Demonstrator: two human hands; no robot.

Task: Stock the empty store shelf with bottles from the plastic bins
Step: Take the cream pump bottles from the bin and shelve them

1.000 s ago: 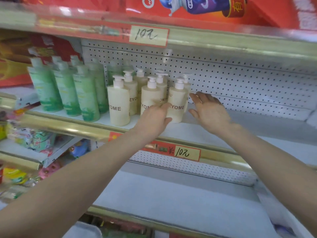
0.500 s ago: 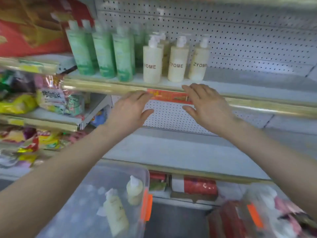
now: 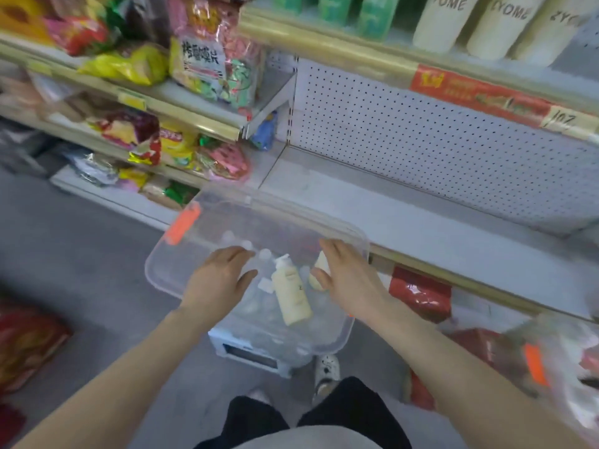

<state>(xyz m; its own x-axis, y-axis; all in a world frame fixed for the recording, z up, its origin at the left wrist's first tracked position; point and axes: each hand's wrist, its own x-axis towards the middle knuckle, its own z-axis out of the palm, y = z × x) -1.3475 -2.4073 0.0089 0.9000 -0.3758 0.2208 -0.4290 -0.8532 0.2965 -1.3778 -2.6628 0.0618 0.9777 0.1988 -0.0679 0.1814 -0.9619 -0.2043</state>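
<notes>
The left hand (image 3: 220,281) hangs over the clear bin (image 3: 194,236), fingers loosely spread, holding nothing. Just right of its thumb, a cream pump bottle (image 3: 291,298) lies in the bin. Beyond it the right hand (image 3: 348,280) is likewise spread and empty, with a second bottle (image 3: 321,262) partly hidden by its thumb.

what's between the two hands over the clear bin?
Head view: a cream plastic pump bottle lying in the clear plastic bin, between left hand and right hand.
</notes>
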